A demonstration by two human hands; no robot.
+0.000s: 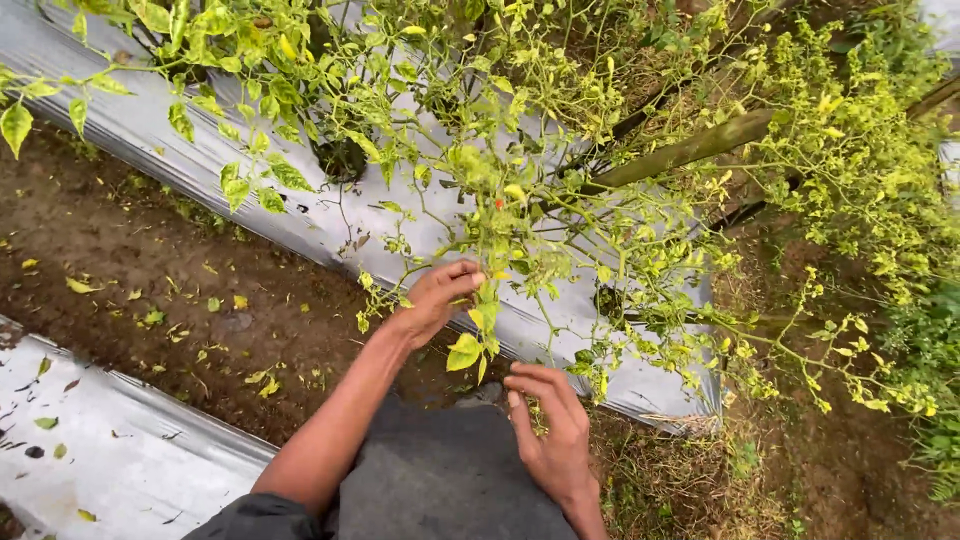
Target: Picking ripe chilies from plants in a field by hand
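The left hand (432, 297) is raised into the lower stems of a chili plant (500, 215), its fingers curled together and closing on a thin green stem beside a small yellow-orange pod (500, 275); whether the fingertips actually pinch the pod or only the stem is hard to tell, since leaves cover them. The right hand (550, 425) sits lower and nearer the body, fingers loosely bent and close together, touching a drooping sprig of the same plant; it looks empty, though its palm faces away. Just between the two hands hangs a broad, soft yellow-green leaf (464, 352).

The plant is thin and wiry, with pale, yellowing, slightly crinkled leaves and a single tiny red pod (499, 203) higher up among the foliage. It grows out of a raised bed wrapped in shiny silver plastic mulch (150, 130), smooth and creased, with a dark round planting hole (342, 158) cut into it. A second strip of the same sheeting (120, 450) is cut off at the lower left. Between them runs a furrow of damp brown soil (150, 270) scattered with fallen leaves. A rough wooden stake (690, 150) lies slanted behind the branches, partly hidden. Dark grey cloth (440, 480) covers the person's lap at the bottom edge.
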